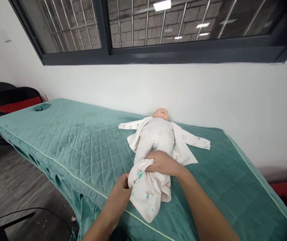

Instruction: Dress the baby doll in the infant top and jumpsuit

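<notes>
A baby doll (156,134) lies on its back on a green quilted bed (78,140), head toward the wall. An open white printed jacket (183,140) is spread under it, sleeves out to both sides. White printed trousers (147,190) are bunched over the doll's legs. My right hand (163,164) is closed on the trousers' upper edge by the doll's hips. My left hand (119,197) grips the trousers' left side near the bed's front edge.
The bed runs along a white wall under a dark-framed barred window (143,30). A round face hole (42,107) sits at the bed's far left end. Black and red chairs (12,98) stand at the left. Dark floor lies below the bed's front edge.
</notes>
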`<move>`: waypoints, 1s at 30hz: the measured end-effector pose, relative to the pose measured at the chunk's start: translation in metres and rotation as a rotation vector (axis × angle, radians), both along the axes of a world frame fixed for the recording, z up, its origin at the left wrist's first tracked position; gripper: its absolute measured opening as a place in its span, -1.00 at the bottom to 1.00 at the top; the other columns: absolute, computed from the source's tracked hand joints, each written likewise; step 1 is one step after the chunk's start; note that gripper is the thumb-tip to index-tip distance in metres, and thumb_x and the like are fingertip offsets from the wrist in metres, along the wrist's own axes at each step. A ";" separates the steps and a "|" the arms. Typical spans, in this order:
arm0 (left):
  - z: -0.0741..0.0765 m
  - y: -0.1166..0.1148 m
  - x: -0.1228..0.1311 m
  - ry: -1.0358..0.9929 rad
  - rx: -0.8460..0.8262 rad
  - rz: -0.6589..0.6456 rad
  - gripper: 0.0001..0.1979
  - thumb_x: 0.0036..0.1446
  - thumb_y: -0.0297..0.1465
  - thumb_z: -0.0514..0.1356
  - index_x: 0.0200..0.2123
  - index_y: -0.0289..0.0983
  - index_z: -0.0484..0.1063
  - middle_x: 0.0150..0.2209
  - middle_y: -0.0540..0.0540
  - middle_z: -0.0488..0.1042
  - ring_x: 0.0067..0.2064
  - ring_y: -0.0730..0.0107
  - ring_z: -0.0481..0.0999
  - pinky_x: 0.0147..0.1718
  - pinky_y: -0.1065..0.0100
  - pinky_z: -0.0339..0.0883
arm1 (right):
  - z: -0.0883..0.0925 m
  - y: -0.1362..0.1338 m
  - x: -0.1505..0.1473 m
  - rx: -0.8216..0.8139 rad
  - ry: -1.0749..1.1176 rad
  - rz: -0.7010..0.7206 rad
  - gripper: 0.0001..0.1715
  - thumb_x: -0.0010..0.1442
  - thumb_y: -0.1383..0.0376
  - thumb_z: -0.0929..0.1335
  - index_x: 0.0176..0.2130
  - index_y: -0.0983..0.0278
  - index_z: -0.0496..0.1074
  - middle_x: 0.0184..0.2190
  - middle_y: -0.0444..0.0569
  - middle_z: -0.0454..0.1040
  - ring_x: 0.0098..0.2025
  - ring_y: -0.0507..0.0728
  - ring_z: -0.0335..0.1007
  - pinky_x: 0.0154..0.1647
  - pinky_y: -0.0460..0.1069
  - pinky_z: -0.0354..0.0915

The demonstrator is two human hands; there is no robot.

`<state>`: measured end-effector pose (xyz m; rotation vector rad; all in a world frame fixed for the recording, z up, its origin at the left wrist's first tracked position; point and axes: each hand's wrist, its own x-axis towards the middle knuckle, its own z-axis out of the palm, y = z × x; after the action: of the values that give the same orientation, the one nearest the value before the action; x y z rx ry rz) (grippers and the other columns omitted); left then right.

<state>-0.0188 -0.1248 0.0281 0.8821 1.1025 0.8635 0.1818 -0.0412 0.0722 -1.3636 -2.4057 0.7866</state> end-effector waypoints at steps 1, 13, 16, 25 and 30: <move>-0.001 0.001 0.000 -0.015 0.009 0.019 -0.70 -0.12 -0.33 0.36 -0.33 -0.27 0.36 -0.43 0.05 0.44 -0.48 0.53 0.29 -0.47 0.46 0.19 | 0.000 0.000 0.001 -0.015 0.029 0.003 -0.77 0.08 0.13 0.45 -0.39 0.26 0.49 -0.37 -0.13 0.54 -0.29 0.11 0.42 -0.32 -0.06 0.15; -0.020 0.046 -0.011 0.183 0.352 0.117 -0.86 -0.03 -0.41 0.20 -0.38 -0.24 0.28 -0.45 0.08 0.31 -0.38 0.44 0.30 -0.42 0.45 0.17 | 0.003 -0.002 0.004 -0.075 0.083 0.012 -0.60 -0.01 -0.01 0.49 -0.34 0.24 0.46 -0.37 -0.16 0.48 -0.31 0.10 0.37 -0.36 -0.08 0.16; -0.019 0.056 -0.013 0.287 0.464 0.097 -0.90 -0.02 -0.48 0.13 -0.35 -0.25 0.32 -0.43 0.05 0.35 -0.35 0.41 0.31 -0.38 0.42 0.17 | 0.006 -0.004 0.003 -0.084 0.074 -0.008 -0.66 0.02 0.05 0.48 -0.32 0.23 0.47 -0.33 -0.14 0.51 -0.28 0.12 0.39 -0.34 -0.07 0.19; -0.023 0.068 -0.021 0.053 0.394 0.131 -0.79 0.00 -0.38 0.23 -0.26 -0.25 0.35 -0.40 0.04 0.40 -0.39 0.45 0.35 -0.41 0.45 0.19 | 0.006 -0.004 0.006 -0.252 0.276 -0.015 -0.55 0.14 -0.03 0.40 -0.10 0.20 0.51 -0.15 -0.12 0.58 -0.09 0.21 0.47 -0.16 -0.02 0.32; -0.017 0.081 -0.019 -0.160 0.283 0.070 -0.70 -0.04 -0.33 0.30 -0.21 -0.26 0.38 -0.41 0.05 0.42 -0.47 0.51 0.34 -0.47 0.47 0.17 | -0.002 -0.001 0.005 -0.253 0.401 -0.048 -0.50 0.22 -0.02 0.33 0.03 0.21 0.48 -0.03 -0.10 0.56 0.00 0.22 0.45 -0.03 0.02 0.33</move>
<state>-0.0382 -0.0437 0.0111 0.9921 0.8889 1.1471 0.1870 -0.0424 0.0698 -1.2014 -2.0077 1.2519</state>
